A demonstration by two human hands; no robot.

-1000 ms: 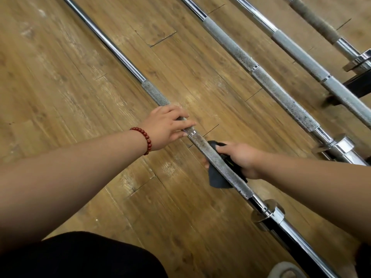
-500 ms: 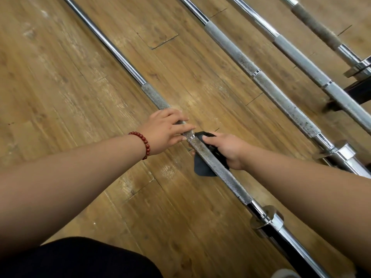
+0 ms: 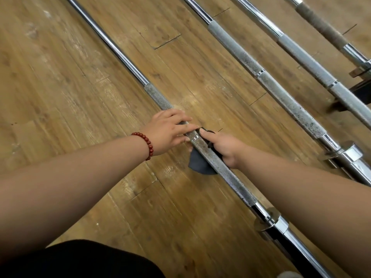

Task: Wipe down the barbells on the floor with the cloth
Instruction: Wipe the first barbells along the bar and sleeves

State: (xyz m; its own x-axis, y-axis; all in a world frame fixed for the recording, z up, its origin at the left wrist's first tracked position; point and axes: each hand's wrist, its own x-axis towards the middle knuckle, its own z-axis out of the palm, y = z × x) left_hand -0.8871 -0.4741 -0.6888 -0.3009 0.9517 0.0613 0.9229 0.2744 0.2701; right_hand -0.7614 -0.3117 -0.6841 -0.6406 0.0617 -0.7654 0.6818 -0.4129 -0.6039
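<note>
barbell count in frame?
4. Nearest bar crosses the centre; second bar lies right of it; third bar beyond; fourth bar in the top right corner. More may lie off-frame.

Plenty of open wood floor across the left of the frame. A fair strip of bare boards runs between the nearest barbell and the second barbell. Upper right is tight: the third barbell and fourth barbell lie close together. Mid-frame, the left hand, right hand and cloth crowd the nearest barbell, and its collar sticks out lower right.
</note>
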